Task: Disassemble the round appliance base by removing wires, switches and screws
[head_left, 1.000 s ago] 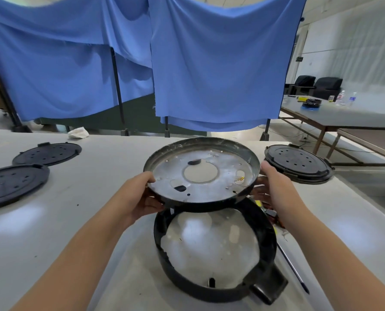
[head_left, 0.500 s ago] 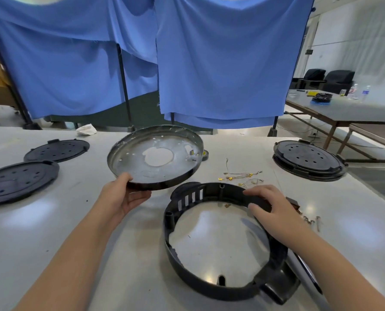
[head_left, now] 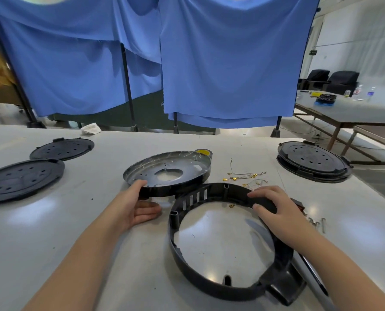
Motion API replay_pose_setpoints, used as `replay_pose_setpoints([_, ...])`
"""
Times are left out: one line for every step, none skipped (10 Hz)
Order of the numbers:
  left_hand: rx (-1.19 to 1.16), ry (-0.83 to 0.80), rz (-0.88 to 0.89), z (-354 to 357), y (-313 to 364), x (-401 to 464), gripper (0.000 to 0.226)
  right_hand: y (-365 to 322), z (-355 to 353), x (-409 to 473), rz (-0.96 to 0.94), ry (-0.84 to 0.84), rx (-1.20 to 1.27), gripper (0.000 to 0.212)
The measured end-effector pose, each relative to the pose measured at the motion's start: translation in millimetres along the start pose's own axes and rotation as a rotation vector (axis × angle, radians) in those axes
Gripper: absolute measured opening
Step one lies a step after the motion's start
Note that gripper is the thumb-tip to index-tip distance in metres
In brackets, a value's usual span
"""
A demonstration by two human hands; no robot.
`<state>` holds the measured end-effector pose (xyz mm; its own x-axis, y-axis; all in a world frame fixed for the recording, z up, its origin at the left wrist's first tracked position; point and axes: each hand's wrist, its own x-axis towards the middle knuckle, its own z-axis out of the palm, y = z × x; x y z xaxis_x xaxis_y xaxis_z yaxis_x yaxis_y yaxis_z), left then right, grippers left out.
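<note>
1. The grey table [head_left: 52, 232] carries everything. Three black perforated lids lie flat on it: two at the far left [head_left: 23, 179] [head_left: 62, 148] and one at the far right [head_left: 313, 160].
2. The black plastic ring [head_left: 211, 286], the outer shell of the round appliance base, lies flat near the table's front edge, open through the middle, its boxy tab pointing toward the person.
3. The metal pan [head_left: 168, 170], the base's inner plate with a hole in its centre, sits just behind and left of the ring. Its near edge is tilted up off the table; the far edge looks close to or on the surface.
4. The left hand [head_left: 134, 207] pinches the pan's near rim, thumb on top, fingers curled underneath.
5. The right hand [head_left: 274, 208] grips the ring's far-right wall, fingers curled over the top edge.
6. A roll of yellow tape [head_left: 203, 151] peeks out behind the pan. Thin wires with brass terminals [head_left: 243, 176] lie scattered right of the pan, and a few screws [head_left: 319, 224] lie beyond the right wrist.
7. Risk, as I judge it: setting the pan down carelessly could let its thin rim slip from the pinch and clatter, or slide sideways into the loose wires and sweep the small parts off the table.
</note>
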<state>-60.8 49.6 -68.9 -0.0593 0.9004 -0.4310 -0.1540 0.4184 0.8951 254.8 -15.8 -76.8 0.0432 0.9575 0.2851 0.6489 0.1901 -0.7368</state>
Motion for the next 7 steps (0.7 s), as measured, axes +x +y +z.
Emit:
replay_pose_setpoints([0.14,0.081,0.002,-1,3,-1,0.059,1,0,0,0.003,-0.002,-0.005,0.022])
replay_pose_setpoints([0.328,0.169,0.062,1,7,-8,0.074,0,-1,0,0.002,0.008,0.007,0.022])
replay_pose_setpoints([0.467,0.172,0.176,9,8,-22,0.073,-1,-1,-1,0.008,0.013,0.012,0.022])
replay_pose_setpoints([0.648,0.2,0.462,21,5,-35,0.06,-3,-2,-1,0.004,0.024,0.026,0.023])
replay_pose_setpoints([0.76,0.314,0.766,34,0,-47,0.042,-5,-2,-2,-0.01,0.05,0.038,0.023])
replay_pose_setpoints([0.789,0.346,1.014,48,-7,-56,0.015,-4,-2,-2,-0.022,0.099,0.074,0.026])
replay_pose_setpoints([0.814,0.277,1.19,59,-23,-56,0.028,-5,-4,-3,-0.036,0.183,0.109,0.028])
